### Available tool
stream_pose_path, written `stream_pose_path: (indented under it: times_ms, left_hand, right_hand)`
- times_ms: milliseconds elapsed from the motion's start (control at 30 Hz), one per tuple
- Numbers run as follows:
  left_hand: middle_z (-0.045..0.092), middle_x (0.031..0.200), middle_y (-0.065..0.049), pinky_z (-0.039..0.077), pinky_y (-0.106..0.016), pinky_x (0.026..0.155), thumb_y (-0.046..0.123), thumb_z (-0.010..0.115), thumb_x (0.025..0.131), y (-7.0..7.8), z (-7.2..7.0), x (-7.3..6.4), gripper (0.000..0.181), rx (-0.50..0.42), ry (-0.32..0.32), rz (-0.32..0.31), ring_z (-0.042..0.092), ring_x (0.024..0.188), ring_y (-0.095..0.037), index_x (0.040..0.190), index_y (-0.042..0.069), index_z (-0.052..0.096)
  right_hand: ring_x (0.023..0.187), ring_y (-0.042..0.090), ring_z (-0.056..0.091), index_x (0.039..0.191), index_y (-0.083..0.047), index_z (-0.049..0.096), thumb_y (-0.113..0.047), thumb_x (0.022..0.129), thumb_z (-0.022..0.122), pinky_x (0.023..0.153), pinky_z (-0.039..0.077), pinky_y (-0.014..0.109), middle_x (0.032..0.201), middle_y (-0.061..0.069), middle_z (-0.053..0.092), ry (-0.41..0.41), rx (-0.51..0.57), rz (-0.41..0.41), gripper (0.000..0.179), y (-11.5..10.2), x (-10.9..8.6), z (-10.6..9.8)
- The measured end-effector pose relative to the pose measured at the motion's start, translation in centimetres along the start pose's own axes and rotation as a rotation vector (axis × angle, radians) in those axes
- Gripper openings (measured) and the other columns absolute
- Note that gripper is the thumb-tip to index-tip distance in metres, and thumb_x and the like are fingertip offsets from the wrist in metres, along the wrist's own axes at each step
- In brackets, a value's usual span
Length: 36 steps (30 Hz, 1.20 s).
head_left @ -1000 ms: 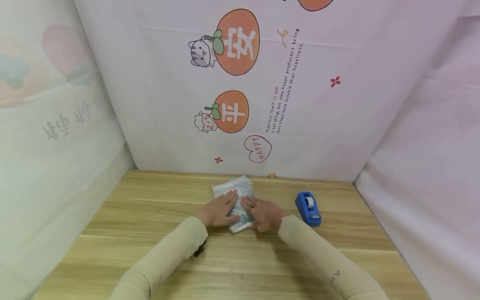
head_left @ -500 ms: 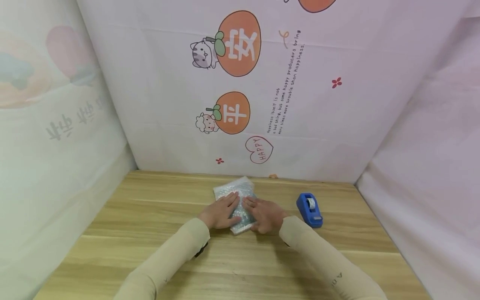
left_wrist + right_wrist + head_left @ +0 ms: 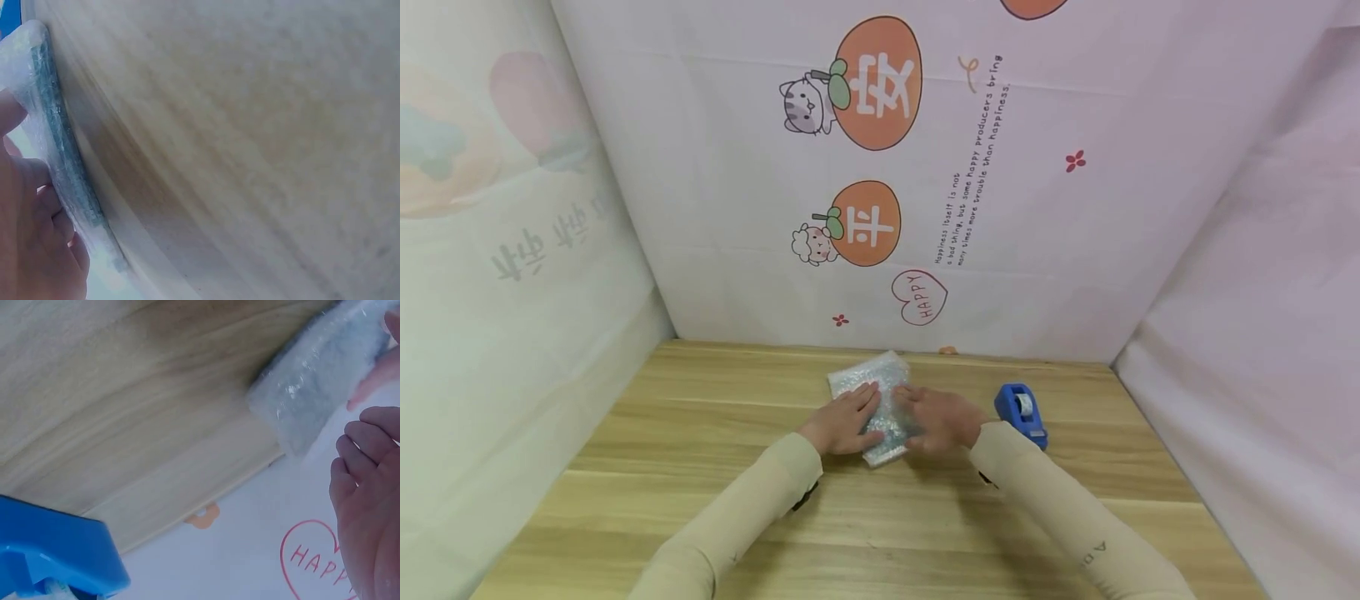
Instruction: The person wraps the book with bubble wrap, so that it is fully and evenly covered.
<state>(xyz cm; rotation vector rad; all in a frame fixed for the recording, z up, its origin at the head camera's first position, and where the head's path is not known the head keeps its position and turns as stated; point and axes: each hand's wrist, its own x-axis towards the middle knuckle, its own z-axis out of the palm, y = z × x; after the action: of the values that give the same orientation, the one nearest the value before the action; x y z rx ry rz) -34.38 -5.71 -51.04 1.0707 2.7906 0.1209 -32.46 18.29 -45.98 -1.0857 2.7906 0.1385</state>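
Observation:
A flat parcel of clear bubble wrap [image 3: 878, 369] lies slightly turned on the table, toward its back edge. Something blue-green shows through the wrap along one side [image 3: 65, 144], but I cannot tell what it is. My left hand [image 3: 842, 423] rests on the parcel's left part with fingers extended. From the right, my right hand [image 3: 947, 421], a little blurred, reaches to the parcel's edge with fingers straight. In the right wrist view the right hand [image 3: 372, 487] looks lifted off the bubble wrap [image 3: 306, 387], its palm showing.
A blue tape dispenser [image 3: 1018, 410] with a roll of tape stands to the right, just beyond my right wrist. The wooden table [image 3: 700, 417] meets a printed white cloth [image 3: 745, 283] at the back. More cloth hangs on both sides.
My right hand has shifted a little to the right, its fingers sliding toward the parcel's edge. The left hand and the parcel stay where they were.

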Motion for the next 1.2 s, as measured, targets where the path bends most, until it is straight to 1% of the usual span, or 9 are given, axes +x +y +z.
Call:
stream_pose_path:
  times_ms: [200, 400, 500, 667, 767, 900, 1000, 1100, 1200]
  left_hand:
    - [0.017, 0.178, -0.016, 0.023, -0.047, 0.135, 0.051, 0.044, 0.111, 0.7, -0.9, -0.3, 0.079, -0.014, -0.019, 0.018, 0.018, 0.166, -0.033, 0.167, 0.0, 0.022]
    - [0.017, 0.177, -0.018, 0.023, -0.047, 0.135, 0.05, 0.045, 0.111, 0.6, -1.1, -0.3, 0.08, -0.008, -0.019, 0.032, 0.019, 0.165, -0.035, 0.167, -0.001, 0.022]
    - [0.013, 0.178, -0.016, 0.021, -0.046, 0.136, 0.053, 0.043, 0.111, 0.2, -0.8, -0.1, 0.081, -0.002, -0.027, 0.024, 0.016, 0.166, -0.033, 0.168, 0.0, 0.019]
    - [0.011, 0.179, -0.014, 0.021, -0.046, 0.136, 0.057, 0.041, 0.11, -0.3, -0.2, 0.2, 0.083, -0.01, -0.024, 0.018, 0.014, 0.167, -0.03, 0.169, 0.002, 0.017]
    - [0.011, 0.179, -0.013, 0.021, -0.046, 0.136, 0.058, 0.041, 0.11, -0.4, -0.1, 0.2, 0.084, -0.01, -0.021, 0.021, 0.014, 0.167, -0.03, 0.169, 0.003, 0.017]
    - [0.012, 0.179, -0.014, 0.021, -0.046, 0.136, 0.057, 0.041, 0.11, -0.3, -0.1, 0.1, 0.083, -0.013, -0.018, 0.02, 0.015, 0.167, -0.03, 0.169, 0.002, 0.018]
    - [0.013, 0.179, -0.015, 0.021, -0.046, 0.136, 0.054, 0.042, 0.11, -0.2, -0.3, 0.0, 0.082, -0.012, -0.024, 0.017, 0.015, 0.166, -0.031, 0.168, 0.002, 0.018]
    - [0.015, 0.178, -0.017, 0.022, -0.047, 0.136, 0.052, 0.044, 0.111, 0.1, -0.8, -0.2, 0.08, -0.011, -0.029, 0.017, 0.016, 0.166, -0.033, 0.168, 0.0, 0.02]
    - [0.018, 0.177, -0.018, 0.024, -0.049, 0.135, 0.049, 0.045, 0.111, 0.3, -1.2, -0.5, 0.079, -0.016, -0.018, 0.024, 0.02, 0.165, -0.035, 0.166, -0.002, 0.023]
  right_hand:
    - [0.157, 0.037, 0.038, 0.162, 0.0, 0.036, -0.042, 0.103, 0.066, 0.126, 0.038, 0.054, 0.17, 0.02, 0.036, 0.06, 0.151, -0.009, 0.079, 1.0, -2.3, -0.9]
    - [0.154, 0.039, 0.043, 0.165, -0.005, 0.035, -0.038, 0.104, 0.067, 0.124, 0.04, 0.058, 0.169, 0.017, 0.039, 0.076, 0.313, 0.021, 0.077, 1.6, -4.7, -2.0]
    - [0.152, 0.039, 0.046, 0.163, -0.005, 0.038, -0.039, 0.103, 0.069, 0.123, 0.042, 0.057, 0.166, 0.017, 0.044, 0.098, 0.333, 0.042, 0.076, 2.0, -5.9, -2.7]
    - [0.143, 0.039, 0.057, 0.155, 0.002, 0.049, -0.043, 0.101, 0.071, 0.117, 0.05, 0.054, 0.156, 0.021, 0.057, 0.179, 0.3, 0.041, 0.073, 2.7, -8.1, -3.7]
    - [0.138, 0.041, 0.06, 0.15, 0.004, 0.054, -0.047, 0.1, 0.071, 0.114, 0.051, 0.056, 0.15, 0.023, 0.061, 0.203, 0.297, 0.076, 0.073, 3.3, -9.5, -4.2]
    - [0.137, 0.044, 0.06, 0.147, 0.006, 0.056, -0.048, 0.101, 0.07, 0.112, 0.052, 0.059, 0.147, 0.026, 0.062, 0.187, 0.352, 0.147, 0.073, 4.6, -11.5, -4.9]
    - [0.133, 0.047, 0.062, 0.146, 0.009, 0.056, -0.043, 0.102, 0.07, 0.108, 0.054, 0.061, 0.145, 0.03, 0.062, 0.187, 0.407, 0.174, 0.07, 5.8, -13.0, -5.2]
    - [0.129, 0.049, 0.064, 0.144, 0.011, 0.057, -0.038, 0.103, 0.07, 0.106, 0.055, 0.062, 0.143, 0.033, 0.062, 0.195, 0.464, 0.196, 0.066, 7.1, -14.2, -5.2]
    - [0.126, 0.048, 0.066, 0.143, 0.009, 0.059, -0.036, 0.103, 0.07, 0.103, 0.057, 0.062, 0.14, 0.032, 0.065, 0.192, 0.524, 0.253, 0.061, 8.3, -15.4, -4.9]
